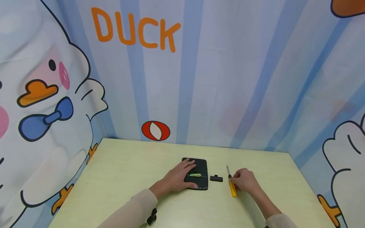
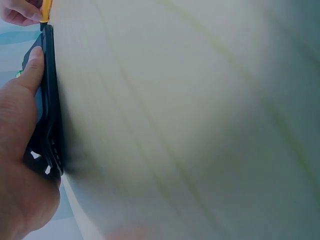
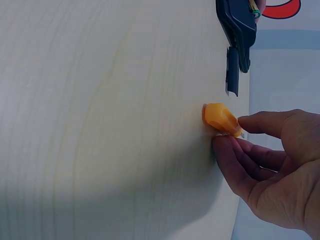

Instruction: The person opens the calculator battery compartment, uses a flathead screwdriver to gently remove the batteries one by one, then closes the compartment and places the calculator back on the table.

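My left hand (image 1: 180, 176) rests spread over a flat black rectangular device (image 1: 203, 182), thumb along its near edge and fingers near its far side. A green battery (image 1: 195, 175) shows in the device's back, in a slot beside the palm. To the right, a small black battery cover (image 1: 216, 179) lies on the table. Farther right, my right hand (image 1: 246, 181) pinches a screwdriver (image 1: 232, 189) by its yellow handle, the metal shaft pointing away from me. In the right wrist view, thumb and fingertips meet at the yellow handle (image 3: 220, 118), close to the tabletop.
The pale wood-grain table (image 1: 119, 177) carries these things near its middle. Behind it and at both sides hangs a blue striped curtain (image 1: 216, 79) printed with cartoon ducks.
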